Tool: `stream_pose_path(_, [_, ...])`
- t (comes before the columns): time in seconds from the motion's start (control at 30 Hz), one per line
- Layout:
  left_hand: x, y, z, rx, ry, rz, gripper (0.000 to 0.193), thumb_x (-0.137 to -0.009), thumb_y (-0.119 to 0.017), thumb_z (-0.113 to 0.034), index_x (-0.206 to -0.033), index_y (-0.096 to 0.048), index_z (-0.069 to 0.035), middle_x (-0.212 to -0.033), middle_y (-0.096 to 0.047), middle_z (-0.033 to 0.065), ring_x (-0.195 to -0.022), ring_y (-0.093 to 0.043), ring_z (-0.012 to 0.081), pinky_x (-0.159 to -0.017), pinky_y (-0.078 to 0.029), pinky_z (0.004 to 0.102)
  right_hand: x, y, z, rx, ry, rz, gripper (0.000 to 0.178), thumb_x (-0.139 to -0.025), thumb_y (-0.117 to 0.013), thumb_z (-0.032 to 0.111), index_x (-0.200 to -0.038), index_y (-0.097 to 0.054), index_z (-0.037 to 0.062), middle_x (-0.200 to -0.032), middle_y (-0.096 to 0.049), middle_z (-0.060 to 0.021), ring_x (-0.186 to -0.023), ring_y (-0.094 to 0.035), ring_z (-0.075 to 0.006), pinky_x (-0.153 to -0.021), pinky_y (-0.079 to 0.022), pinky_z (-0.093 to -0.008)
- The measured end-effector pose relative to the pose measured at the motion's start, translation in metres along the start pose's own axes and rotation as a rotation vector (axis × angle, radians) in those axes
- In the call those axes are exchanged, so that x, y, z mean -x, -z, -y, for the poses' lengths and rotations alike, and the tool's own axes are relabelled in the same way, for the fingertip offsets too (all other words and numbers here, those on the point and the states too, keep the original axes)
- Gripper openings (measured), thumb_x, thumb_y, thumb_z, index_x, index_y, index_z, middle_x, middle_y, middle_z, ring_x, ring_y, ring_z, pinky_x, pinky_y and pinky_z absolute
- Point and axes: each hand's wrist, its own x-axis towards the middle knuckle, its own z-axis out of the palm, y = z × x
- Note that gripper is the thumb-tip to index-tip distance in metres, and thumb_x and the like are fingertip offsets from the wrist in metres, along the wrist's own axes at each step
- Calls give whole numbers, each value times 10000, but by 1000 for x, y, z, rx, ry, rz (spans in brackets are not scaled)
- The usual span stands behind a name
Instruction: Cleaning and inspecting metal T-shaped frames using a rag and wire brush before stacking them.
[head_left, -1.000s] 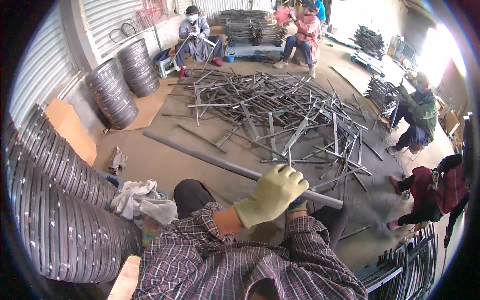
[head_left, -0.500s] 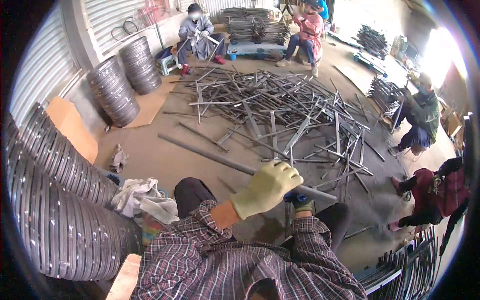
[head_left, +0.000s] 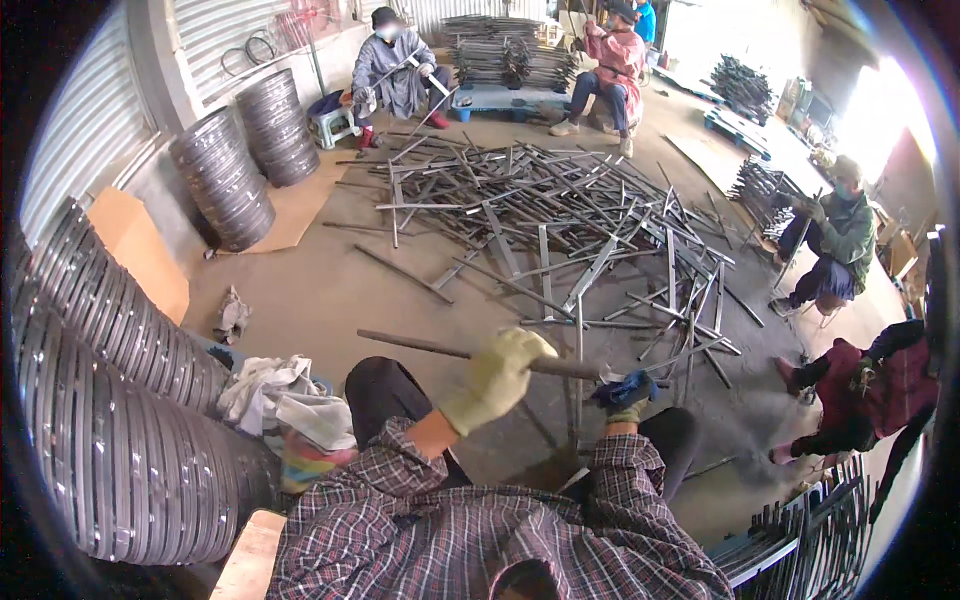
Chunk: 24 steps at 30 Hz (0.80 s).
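Observation:
My left hand (head_left: 490, 382), in a pale yellow-green glove, is closed around a long dark grey metal bar (head_left: 415, 343). The bar slants across in front of my knees, its right end close by my right hand (head_left: 625, 398). Motion smears that hand; a light cuff shows at its wrist and dark blue over its fingers. I cannot tell whether the blue is the glove's palm or a cloth, nor whether the fingers grip the bar. Between the two hands a thin upright metal post (head_left: 579, 345) stands in front of me.
A wide heap of metal bars (head_left: 540, 200) covers the floor ahead. Stacked dark rolls (head_left: 150, 450) rise at my left, beside a white cloth (head_left: 290, 395). Bundled bars (head_left: 815, 530) stand at the lower right. Several people sit around the heap; one in maroon (head_left: 880, 400) is nearest.
The bar has swung and looks shorter, its right end no longer reaching past my right hand. My right hand has shifted slightly right, showing more blue. My left hand still grips the bar.

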Motion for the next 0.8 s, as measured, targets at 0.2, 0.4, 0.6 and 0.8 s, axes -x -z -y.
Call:
stream_pose_path(0.2, [-8, 11, 16, 26, 99, -3, 317, -684, -599, 71, -950, -639, -96, -922, -653, 86, -930, -611, 324, -844, -478, 425, 2, -6, -4, 51, 84, -247, 312, -922, -526, 369, -687, -412, 199, -629, -439, -5, -559, -458, -226, -537, -416, -393])
stream_pose_path(0.4, [-1, 10, 17, -43, 88, -51, 307, -681, -610, 61, -949, -640, -86, -925, -660, 85, -937, -613, 317, -853, -457, 435, 47, -44, 15, 50, -42, -1, 285, -871, -616, 282, -667, -440, 188, -609, -439, 17, -536, -449, -181, -533, -389, -356])
stream_pose_path(0.6, [-5, 7, 7, -15, 105, -24, 319, -679, -629, 58, -952, -656, -104, -928, -663, 74, -937, -614, 314, -843, -455, 430, 25, -14, 2, 46, -39, -25, 342, -970, -452, 377, -671, -396, 220, -567, -404, -13, -434, -418, -268, -441, -385, -444])
stream_pose_path(0.8, [-1, 3, 8, -55, 42, -32, 288, -686, -587, 91, -915, -635, -77, -876, -649, 99, -883, -614, 329, -814, -472, 424, -2, 18, -22, 51, -15, -111, 312, -966, -475, 294, -675, -390, 221, -571, -390, 4, -444, -400, -209, -421, -346, -378])
